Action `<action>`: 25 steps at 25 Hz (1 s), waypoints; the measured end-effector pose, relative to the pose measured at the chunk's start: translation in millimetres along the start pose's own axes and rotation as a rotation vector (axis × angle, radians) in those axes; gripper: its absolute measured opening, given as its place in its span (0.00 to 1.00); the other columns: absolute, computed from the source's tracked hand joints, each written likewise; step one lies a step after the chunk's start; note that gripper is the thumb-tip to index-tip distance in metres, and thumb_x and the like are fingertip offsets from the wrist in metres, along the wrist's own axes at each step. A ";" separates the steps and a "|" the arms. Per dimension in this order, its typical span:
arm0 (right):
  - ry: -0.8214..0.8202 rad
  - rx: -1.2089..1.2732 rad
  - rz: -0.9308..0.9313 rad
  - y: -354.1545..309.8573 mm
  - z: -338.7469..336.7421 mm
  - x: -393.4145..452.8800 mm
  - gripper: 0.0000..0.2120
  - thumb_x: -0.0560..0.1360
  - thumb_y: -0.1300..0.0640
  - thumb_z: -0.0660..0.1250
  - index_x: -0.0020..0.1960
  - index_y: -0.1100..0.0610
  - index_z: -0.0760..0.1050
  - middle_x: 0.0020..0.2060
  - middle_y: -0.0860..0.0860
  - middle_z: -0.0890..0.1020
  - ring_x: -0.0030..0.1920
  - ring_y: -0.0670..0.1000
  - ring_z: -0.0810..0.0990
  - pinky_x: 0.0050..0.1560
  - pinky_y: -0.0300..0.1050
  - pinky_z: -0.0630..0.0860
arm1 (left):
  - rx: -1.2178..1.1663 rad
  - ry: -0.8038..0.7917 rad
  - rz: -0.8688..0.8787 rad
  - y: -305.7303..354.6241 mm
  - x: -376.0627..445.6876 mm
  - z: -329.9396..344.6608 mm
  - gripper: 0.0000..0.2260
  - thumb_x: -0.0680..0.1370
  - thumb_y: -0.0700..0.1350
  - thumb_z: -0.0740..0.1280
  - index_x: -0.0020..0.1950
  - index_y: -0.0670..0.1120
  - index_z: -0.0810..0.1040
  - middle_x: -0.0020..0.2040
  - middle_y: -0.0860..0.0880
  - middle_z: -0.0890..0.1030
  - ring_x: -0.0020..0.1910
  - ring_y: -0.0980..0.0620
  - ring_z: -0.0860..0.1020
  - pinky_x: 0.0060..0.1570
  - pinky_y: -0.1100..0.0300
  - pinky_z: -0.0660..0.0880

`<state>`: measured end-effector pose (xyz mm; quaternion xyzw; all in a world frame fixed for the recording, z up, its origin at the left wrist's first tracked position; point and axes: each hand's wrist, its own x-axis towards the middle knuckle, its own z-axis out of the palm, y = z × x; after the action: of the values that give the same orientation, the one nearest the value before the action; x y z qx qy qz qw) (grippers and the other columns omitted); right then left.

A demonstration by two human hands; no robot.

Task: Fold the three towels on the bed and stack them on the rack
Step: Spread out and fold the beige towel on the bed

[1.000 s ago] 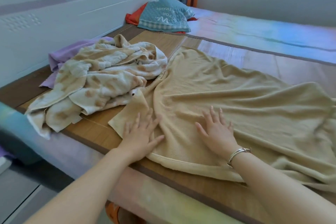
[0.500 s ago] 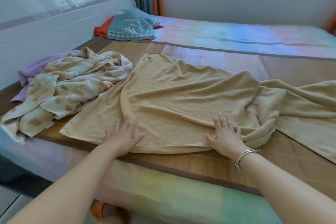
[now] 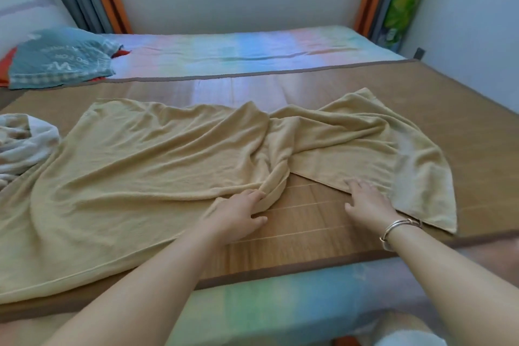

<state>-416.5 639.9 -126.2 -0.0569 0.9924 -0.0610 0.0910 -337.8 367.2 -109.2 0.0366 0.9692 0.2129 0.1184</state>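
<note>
Spreading the towel flat looks like the step in hand: it lies on the mat with its long axis running from 9 to 3 o'clock across the view, bunched into a twisted ridge near the middle. The left hand rests at the near end of that ridge, fingers relaxed and a little spread, fingertips touching the fold, gripping nothing that I can see. The right hand lies flat, fingers straight, pressing the near hem of the towel's right half. From the left hand the ridge runs away toward 12 to 1 o'clock; the right half's loose corner lies at about 4 o'clock from the right hand, which is the nearer one. A second towel, crumpled, sits at the far 9 o'clock edge, touching the first. The rack is not in view.
</note>
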 end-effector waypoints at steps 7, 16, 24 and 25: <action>0.002 -0.025 0.138 85.1 4.2 6.4 0.23 0.78 0.47 0.49 0.72 0.49 0.62 0.65 0.53 0.75 0.66 0.56 0.72 0.67 0.60 0.65 | 0.220 0.036 -0.038 57.4 56.7 28.8 0.32 0.77 0.50 0.65 0.77 0.55 0.53 0.79 0.49 0.41 0.76 0.41 0.53 0.73 0.45 0.57; 0.336 -0.040 0.392 151.0 -23.5 48.5 0.19 0.78 0.52 0.53 0.63 0.62 0.68 0.61 0.62 0.72 0.62 0.62 0.69 0.57 0.54 0.69 | 0.186 0.082 0.235 131.3 143.6 39.1 0.20 0.83 0.51 0.52 0.76 0.54 0.60 0.78 0.55 0.56 0.78 0.48 0.49 0.75 0.48 0.47; 0.132 0.104 0.438 187.0 5.3 129.0 0.36 0.75 0.32 0.47 0.77 0.45 0.44 0.78 0.50 0.42 0.77 0.56 0.37 0.70 0.70 0.39 | 0.159 -0.103 0.410 200.7 274.1 38.3 0.22 0.83 0.51 0.55 0.77 0.55 0.58 0.79 0.54 0.53 0.78 0.49 0.46 0.76 0.48 0.45; 0.113 0.089 0.413 195.0 7.1 127.6 0.37 0.74 0.30 0.45 0.77 0.44 0.42 0.78 0.49 0.40 0.76 0.55 0.36 0.69 0.71 0.37 | 0.193 -0.141 0.407 216.9 290.7 44.4 0.23 0.82 0.53 0.54 0.77 0.56 0.56 0.79 0.54 0.51 0.78 0.48 0.45 0.75 0.48 0.44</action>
<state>-559.7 815.5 -181.0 0.1551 0.9828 -0.0878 0.0483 -604.2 617.2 -119.1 0.2570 0.9471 0.1355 0.1364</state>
